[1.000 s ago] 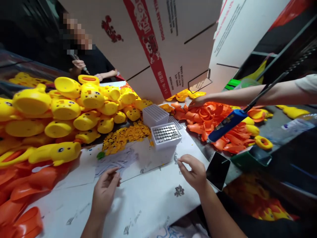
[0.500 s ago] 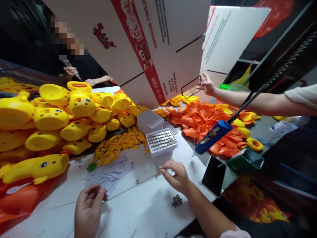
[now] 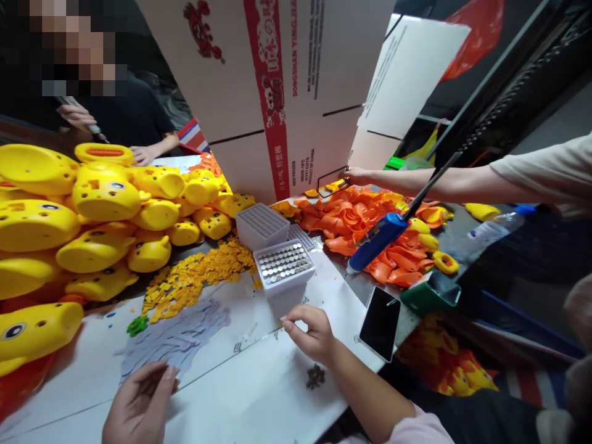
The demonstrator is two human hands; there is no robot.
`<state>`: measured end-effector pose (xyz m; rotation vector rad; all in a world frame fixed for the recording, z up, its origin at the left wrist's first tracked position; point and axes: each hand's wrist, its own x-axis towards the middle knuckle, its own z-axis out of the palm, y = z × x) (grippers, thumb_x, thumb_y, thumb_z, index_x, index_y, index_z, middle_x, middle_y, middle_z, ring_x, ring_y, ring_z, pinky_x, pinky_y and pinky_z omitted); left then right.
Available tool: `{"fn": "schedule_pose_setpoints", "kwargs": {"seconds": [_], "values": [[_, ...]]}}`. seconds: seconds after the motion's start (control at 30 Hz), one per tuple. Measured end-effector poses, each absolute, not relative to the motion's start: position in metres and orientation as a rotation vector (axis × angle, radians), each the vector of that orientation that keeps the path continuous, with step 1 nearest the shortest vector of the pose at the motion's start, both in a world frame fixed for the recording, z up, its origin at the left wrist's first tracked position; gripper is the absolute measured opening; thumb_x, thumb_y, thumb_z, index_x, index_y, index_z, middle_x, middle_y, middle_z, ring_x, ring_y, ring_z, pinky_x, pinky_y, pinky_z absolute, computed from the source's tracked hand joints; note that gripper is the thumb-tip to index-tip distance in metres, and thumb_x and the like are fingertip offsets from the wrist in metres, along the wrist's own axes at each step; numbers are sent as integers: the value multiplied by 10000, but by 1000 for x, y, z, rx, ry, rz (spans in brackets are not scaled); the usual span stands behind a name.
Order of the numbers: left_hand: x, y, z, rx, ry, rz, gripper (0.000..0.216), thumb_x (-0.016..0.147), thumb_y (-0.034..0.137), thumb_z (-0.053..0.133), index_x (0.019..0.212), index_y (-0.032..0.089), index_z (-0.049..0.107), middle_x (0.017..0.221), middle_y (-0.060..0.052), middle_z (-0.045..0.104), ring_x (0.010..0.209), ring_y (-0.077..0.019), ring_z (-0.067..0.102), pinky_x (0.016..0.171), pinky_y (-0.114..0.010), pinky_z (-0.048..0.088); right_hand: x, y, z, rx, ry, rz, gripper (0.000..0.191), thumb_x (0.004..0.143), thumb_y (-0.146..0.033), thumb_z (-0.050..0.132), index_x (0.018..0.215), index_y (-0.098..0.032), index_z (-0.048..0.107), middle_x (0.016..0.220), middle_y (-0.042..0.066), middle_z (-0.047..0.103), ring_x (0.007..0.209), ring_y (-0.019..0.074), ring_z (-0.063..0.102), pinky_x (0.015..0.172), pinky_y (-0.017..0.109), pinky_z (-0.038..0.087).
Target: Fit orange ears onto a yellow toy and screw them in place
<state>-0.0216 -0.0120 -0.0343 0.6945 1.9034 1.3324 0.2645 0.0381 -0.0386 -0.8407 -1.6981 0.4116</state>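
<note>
Head view: the right hand (image 3: 311, 333) rests on the white paper-covered table (image 3: 259, 394) just in front of the white plastic box of small silvery round pieces (image 3: 284, 271), fingers curled and thumb meeting the fingertips as if pinching something tiny; whether it truly holds a piece I cannot tell. The left hand (image 3: 136, 404) lies low at the near edge, fingers loosely bent and open, touching the spread of thin grey flat pieces (image 3: 178, 336). To work well here, I judge the pinch should stay light and close to the box, taking one piece at a time, while the other hand steadies a single grey piece. A small dark clump of bits (image 3: 316, 376) lies beside the right wrist, and a black phone (image 3: 380, 322) lies well to its right.
</note>
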Motion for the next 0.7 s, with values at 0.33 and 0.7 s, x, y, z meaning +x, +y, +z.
{"fn": "schedule_pose_setpoints", "kwargs": {"seconds": [0.33, 0.7], "values": [[-21, -12, -43, 726, 1937, 1326, 557, 425, 519, 826, 837, 190, 644, 822, -23, 693, 805, -194, 646, 796, -331, 519, 268, 37, -36, -878, -1678, 409, 198, 963, -247, 600, 795, -187, 686, 663, 42, 746, 561, 129, 685, 565, 219, 552], [-28, -16, -58, 786, 1909, 1333, 536, 500, 532, 827, 882, 201, 648, 859, -27, 684, 860, -235, 649, 882, -420, 502, 269, 38, -38, -891, -1669, 416, 189, 959, -242, 596, 798, -197, 684, 622, 23, 720, 544, 129, 670, 554, 222, 545]]}}
